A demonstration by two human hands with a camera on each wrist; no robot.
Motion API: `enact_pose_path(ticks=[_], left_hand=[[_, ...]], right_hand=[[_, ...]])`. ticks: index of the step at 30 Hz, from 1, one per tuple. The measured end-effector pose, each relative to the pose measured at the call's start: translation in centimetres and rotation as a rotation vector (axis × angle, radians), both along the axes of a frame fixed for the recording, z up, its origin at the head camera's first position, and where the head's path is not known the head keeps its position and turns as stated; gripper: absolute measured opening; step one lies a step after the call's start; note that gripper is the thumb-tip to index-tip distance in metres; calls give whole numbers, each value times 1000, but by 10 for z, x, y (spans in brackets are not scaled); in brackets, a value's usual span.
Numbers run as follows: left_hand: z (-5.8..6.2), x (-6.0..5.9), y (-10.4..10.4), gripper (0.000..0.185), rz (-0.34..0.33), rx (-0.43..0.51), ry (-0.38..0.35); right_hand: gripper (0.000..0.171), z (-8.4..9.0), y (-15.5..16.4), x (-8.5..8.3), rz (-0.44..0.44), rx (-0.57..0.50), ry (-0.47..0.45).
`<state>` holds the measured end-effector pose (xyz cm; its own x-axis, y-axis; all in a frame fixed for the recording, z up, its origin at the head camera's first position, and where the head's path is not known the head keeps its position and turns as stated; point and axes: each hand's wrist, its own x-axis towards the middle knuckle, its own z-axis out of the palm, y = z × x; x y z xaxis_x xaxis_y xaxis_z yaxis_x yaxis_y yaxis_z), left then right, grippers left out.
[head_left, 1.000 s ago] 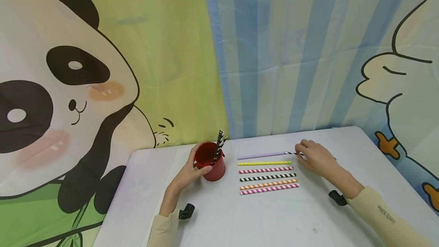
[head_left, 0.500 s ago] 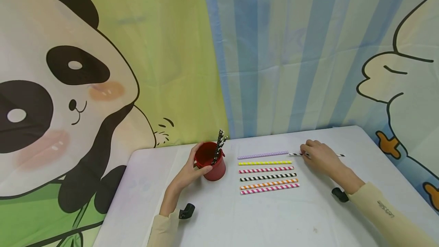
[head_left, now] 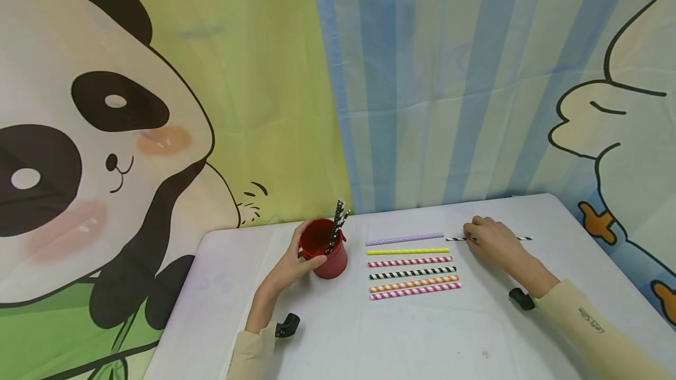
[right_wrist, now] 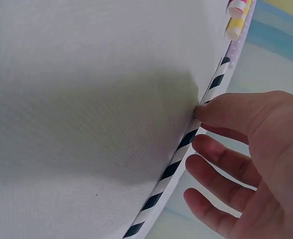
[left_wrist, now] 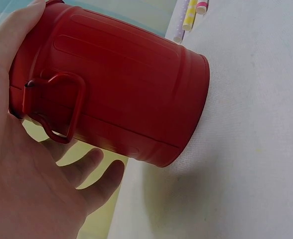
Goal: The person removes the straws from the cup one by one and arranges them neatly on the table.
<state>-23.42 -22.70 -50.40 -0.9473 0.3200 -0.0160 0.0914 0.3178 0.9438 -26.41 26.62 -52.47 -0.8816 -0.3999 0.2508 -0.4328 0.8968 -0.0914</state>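
Observation:
My left hand (head_left: 298, 260) grips a red metal cup (head_left: 323, 255) with a handle. In the left wrist view the left hand (left_wrist: 32, 169) wraps the cup (left_wrist: 126, 94) from behind. Black patterned straws (head_left: 337, 223) stand in the cup. My right hand (head_left: 488, 240) rests over a black-and-white striped straw (head_left: 523, 238) lying flat at the table's back right. In the right wrist view the thumb tip of that hand (right_wrist: 236, 144) touches the straw (right_wrist: 171, 164); the fingers are nearly straight on its far side.
Several straws lie in a neat row right of the cup: purple (head_left: 404, 238), yellow (head_left: 408, 250), red-striped (head_left: 409, 261), black-striped (head_left: 412, 272), orange (head_left: 413, 282), pink (head_left: 414, 291). The white table (head_left: 401, 339) ends at a printed curtain (head_left: 422, 75) behind.
My right hand slid the black-and-white straw to the right, off the purple straw's end; over the last half second it barely moved. The left hand and cup stayed still.

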Motion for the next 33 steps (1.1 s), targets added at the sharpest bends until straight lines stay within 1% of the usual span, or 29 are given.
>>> enact_pose_path(ticks=[2,5,13,20,22,27,29,33], left_hand=[[-7,-4,-2,91,2,-2,1],[-11,-6,-4,91,4,-3,10],[-11,-5,-4,90,-1,-6,31],[-11,-6,-3,91,2,-4,18],[-9,-5,-3,92,-1,-4,13],[10,5,2,91,-12,3,4],[8,4,1,91,-9,5,8],[-8,-3,-3,89,-4,6,24]], right_hand=[[8,0,0,0,0,-1,0],[8,0,0,0,-2,-3,1],[9,0,1,1,-17,-9,-24],[11,4,-1,2,-25,-7,-37],[12,6,-1,2,-24,-8,-37],[14,9,-5,5,2,-24,-30],[13,11,-6,6,11,-26,-22],[15,12,-8,7,24,-26,-5]])
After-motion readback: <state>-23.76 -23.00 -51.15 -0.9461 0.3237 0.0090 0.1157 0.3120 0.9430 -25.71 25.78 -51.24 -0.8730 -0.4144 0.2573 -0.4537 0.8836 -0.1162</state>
